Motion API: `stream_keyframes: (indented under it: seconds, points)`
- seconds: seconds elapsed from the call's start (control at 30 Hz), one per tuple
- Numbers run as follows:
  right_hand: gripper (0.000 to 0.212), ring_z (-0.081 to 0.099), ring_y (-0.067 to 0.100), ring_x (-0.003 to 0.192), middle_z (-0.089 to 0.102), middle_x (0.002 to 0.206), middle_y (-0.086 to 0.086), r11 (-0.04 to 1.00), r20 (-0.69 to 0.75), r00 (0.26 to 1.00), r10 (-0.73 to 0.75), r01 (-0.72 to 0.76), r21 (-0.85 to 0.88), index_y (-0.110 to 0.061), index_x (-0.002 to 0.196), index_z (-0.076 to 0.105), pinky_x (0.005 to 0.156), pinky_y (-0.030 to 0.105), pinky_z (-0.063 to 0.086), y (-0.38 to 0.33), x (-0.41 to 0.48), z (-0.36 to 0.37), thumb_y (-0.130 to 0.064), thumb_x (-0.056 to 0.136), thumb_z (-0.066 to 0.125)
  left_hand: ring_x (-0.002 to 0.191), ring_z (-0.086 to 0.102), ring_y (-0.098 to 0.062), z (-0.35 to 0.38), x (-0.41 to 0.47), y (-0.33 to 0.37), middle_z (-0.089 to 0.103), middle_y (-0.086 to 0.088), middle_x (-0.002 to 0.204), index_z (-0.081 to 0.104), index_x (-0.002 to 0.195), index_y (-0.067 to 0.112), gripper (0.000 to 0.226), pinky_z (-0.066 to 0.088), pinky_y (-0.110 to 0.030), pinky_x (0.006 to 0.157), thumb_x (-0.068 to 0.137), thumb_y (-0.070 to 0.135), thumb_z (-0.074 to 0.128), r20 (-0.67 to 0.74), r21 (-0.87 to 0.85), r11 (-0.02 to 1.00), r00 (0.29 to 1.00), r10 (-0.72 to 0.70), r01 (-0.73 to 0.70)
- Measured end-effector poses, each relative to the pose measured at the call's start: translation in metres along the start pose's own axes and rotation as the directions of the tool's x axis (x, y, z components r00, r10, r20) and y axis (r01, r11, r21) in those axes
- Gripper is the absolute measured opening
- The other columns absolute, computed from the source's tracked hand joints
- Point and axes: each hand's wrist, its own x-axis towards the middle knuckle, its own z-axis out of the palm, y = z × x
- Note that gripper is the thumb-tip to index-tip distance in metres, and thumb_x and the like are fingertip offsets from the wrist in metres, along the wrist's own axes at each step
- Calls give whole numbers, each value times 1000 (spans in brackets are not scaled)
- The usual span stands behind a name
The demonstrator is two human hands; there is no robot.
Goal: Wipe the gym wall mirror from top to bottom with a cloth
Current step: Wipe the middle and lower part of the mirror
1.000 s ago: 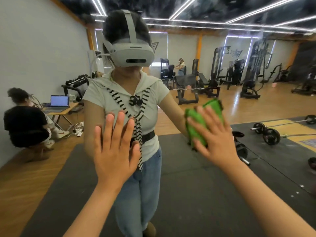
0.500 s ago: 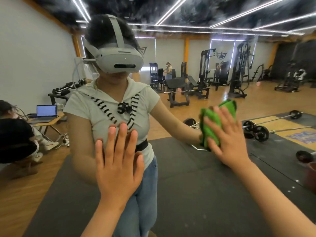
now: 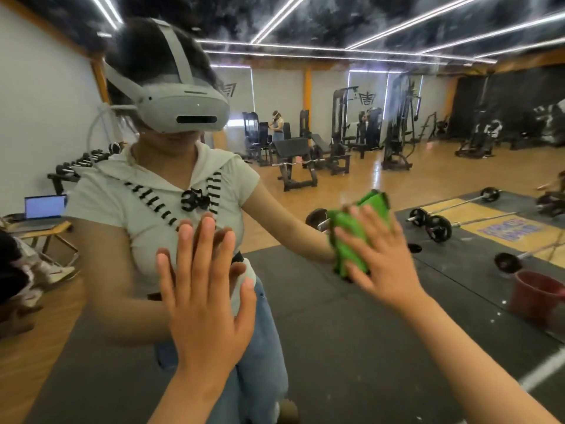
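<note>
The mirror point(image 3: 336, 347) fills nearly the whole view, and both hands are up against it.

The left hand point(image 3: 204, 289) lies flat on the glass at centre, palm forward and fingers point(image 3: 185, 255) straight and slightly spread, pointing up. It holds nothing, and its reflection meets it finger to finger.

The right hand point(image 3: 382, 261) is further right and a little higher, also opened wide. Its fingers point(image 3: 363, 221) are splayed over a green cloth point(image 3: 351, 237) and press it to the mirror. The fingers look straight rather than curled round the cloth. Whether the thumb hooks an edge I cannot tell, as that side is blurred. The cloth is bunched, with folds sticking out above the fingertips and a corner hanging below the palm. It sits at about mid height of the glass.

The reflection shows the person in a pale top and jeans, wearing a grey headset point(image 3: 183, 111). Behind are a wooden floor, dark mats, barbells point(image 3: 434, 224) and weight machines point(image 3: 397, 127). A laptop point(image 3: 44, 206) stands open on a small table at the left. A red bucket point(image 3: 535, 298) sits on the mat at the right edge
</note>
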Motion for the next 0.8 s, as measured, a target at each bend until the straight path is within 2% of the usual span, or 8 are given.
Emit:
stream_keyframes:
  seconds: [0.07, 0.2, 0.3, 0.37, 0.43, 0.53, 0.73, 0.8]
  points:
    - [59, -2, 11, 152, 1, 165, -12, 941, -73, 940, 334, -327, 88, -37, 155, 19, 123, 39, -1, 27, 2, -8, -41, 99, 36, 155, 2, -22, 4, 1, 13, 21, -9, 163, 31, 153, 9, 63, -3, -48, 124, 95, 30, 45, -8, -38, 999, 999, -38, 38]
    - [61, 4, 21, 152, 13, 165, 8, 528, -200, 490, 848, -761, 375, -18, 156, 24, 123, 40, 2, 27, 43, -7, -35, 98, 29, 155, 1, -21, 24, 10, 60, 5, -3, 168, 20, 157, 11, 72, -1, -46, 125, 94, 33, 45, 83, -70, 989, 988, 133, -128]
    - [58, 3, 25, 153, 13, 164, 12, 712, -227, 677, 700, -633, 304, -19, 156, 21, 122, 35, 1, 0, 43, 4, -38, 101, 29, 154, 6, -20, 49, 32, 100, 15, -7, 165, 22, 156, 8, 73, -1, -43, 126, 93, 33, 48, 112, -52, 974, 967, 227, -222]
    - [56, 2, 24, 153, 9, 165, 6, 905, -161, 898, 411, -379, 193, -27, 156, 19, 122, 45, 7, 9, 17, 5, -41, 103, 30, 154, 7, -22, 65, 49, 121, 13, -8, 166, 19, 157, 7, 75, -1, -46, 126, 94, 34, 49, 123, 8, 980, 973, 197, -200]
    - [54, 4, 20, 153, 2, 166, -4, 996, -60, 996, 71, -68, 53, -35, 155, 19, 120, 50, 12, 53, -8, -2, -43, 103, 29, 154, 3, -21, 78, 56, 135, 11, -8, 167, 16, 158, 7, 74, -3, -50, 125, 97, 36, 45, 112, 75, 985, 983, 145, -154]
    - [53, 3, 16, 153, 3, 166, -8, 1000, -15, 1000, -26, 26, -3, -34, 150, 28, 119, 48, 13, 121, -18, -17, -39, 99, 38, 155, -3, -21, 91, 54, 143, 7, -6, 167, 11, 159, 7, 70, -4, -51, 124, 101, 36, 38, 82, 175, 976, 990, 119, -132]
    - [56, 8, 31, 151, 20, 161, 18, 795, -233, 768, 596, -525, 304, -13, 152, 30, 119, 60, 14, 84, 37, -15, -28, 99, 37, 155, -6, -19, 97, 52, 142, -5, -2, 168, 10, 160, 9, 69, -2, -51, 124, 102, 37, 37, 48, 253, 961, 993, 104, -113]
    - [56, 8, 29, 152, 19, 161, 14, 896, -193, 887, 419, -369, 245, -18, 152, 30, 118, 61, 15, 62, 34, -10, -33, 99, 38, 155, -6, -19, 98, 52, 142, -8, 0, 168, 10, 159, 9, 68, -1, -50, 125, 103, 38, 34, 33, 272, 956, 994, 107, -112]
